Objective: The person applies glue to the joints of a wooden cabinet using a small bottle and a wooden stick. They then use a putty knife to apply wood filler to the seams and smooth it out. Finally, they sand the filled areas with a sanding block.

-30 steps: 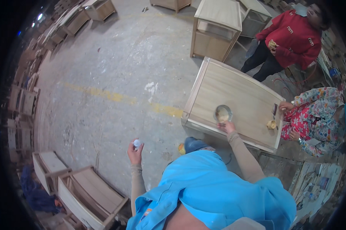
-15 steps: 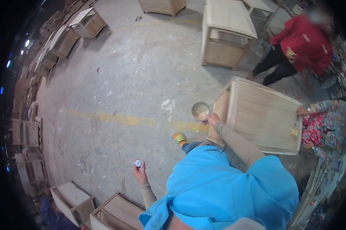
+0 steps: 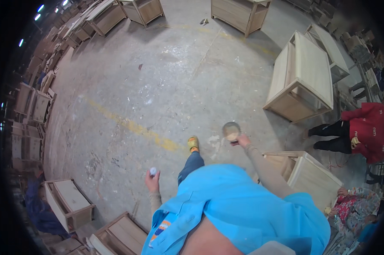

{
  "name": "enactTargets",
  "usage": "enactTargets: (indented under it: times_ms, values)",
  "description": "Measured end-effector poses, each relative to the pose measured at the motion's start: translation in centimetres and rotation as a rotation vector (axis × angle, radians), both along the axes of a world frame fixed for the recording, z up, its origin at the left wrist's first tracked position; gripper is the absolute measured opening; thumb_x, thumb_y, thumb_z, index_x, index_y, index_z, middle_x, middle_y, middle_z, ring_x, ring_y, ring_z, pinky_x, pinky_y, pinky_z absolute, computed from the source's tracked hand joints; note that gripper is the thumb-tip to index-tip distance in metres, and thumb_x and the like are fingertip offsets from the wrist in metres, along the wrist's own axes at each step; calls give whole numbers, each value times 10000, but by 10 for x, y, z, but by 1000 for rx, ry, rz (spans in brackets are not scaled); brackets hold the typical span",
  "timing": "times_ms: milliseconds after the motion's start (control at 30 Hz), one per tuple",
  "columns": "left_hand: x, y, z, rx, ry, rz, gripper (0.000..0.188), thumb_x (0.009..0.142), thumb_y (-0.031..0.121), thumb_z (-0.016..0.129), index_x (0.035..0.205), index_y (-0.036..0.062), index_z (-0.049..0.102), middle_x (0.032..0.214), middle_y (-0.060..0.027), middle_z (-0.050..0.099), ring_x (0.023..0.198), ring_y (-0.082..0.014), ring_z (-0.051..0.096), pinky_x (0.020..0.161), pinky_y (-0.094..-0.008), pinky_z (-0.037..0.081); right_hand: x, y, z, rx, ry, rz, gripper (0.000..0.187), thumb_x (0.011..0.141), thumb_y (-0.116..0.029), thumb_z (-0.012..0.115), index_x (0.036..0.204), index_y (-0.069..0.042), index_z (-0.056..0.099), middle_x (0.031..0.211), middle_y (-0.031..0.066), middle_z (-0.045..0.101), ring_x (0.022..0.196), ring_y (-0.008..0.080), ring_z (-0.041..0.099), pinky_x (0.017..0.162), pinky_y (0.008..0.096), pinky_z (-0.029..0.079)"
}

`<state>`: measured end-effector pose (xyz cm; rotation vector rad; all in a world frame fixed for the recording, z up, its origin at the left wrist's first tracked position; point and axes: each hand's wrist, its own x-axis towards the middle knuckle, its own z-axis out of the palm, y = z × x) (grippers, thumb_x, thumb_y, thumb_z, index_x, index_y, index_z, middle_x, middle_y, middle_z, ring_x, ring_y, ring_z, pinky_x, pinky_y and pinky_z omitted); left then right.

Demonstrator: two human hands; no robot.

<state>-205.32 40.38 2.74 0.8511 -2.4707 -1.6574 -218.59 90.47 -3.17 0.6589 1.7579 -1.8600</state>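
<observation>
My left hand is closed on a small white bottle-like object, held up above the concrete floor; its exact kind is too small to make out. My right hand grips a round metal cup with something pale inside, out over the floor on my right. Beside my right forearm stands a pale wooden cabinet. One foot in a yellow-green slipper is set forward between the two hands.
A larger wooden cabinet stands ahead right. A person in a red top and another in a flowered sleeve are at the right. More cabinets stand lower left and far ahead. A worn yellow line crosses the floor.
My view has swung left, so cabinets and people have shifted right and downward. My slippered foot is farther forward relative to my body. Both hands keep hold of their things.
</observation>
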Motion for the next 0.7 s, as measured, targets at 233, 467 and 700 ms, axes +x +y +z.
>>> enactTargets:
  times_ms: [233, 467, 700]
  values:
    - [-314, -13, 32, -290, 168, -420, 419, 745, 183, 774, 1075, -10, 604, 949, -104, 668, 812, -172, 632, 709, -295, 498, -18, 81, -13, 220, -289, -398, 379, 837, -7, 349, 1160, 149, 468, 1038, 274, 606, 833, 364, 673, 680, 407, 602]
    - [-598, 107, 88, -83, 305, -565, 393, 743, 148, 770, 1086, 28, 623, 938, -63, 665, 783, -128, 610, 681, -279, 496, 46, 176, -123, 360, -368, -636, 364, 855, -85, 401, 1183, 40, 498, 955, 177, 646, 750, 293, 675, 613, 383, 560]
    - [-743, 202, 69, 119, 134, -452, 366, 752, 126, 757, 1083, 40, 628, 890, -21, 654, 732, -75, 571, 623, -265, 493, -154, 169, -99, 207, -684, -856, 322, 896, -184, 429, 1143, -39, 577, 882, 109, 686, 676, 233, 684, 507, 326, 494]
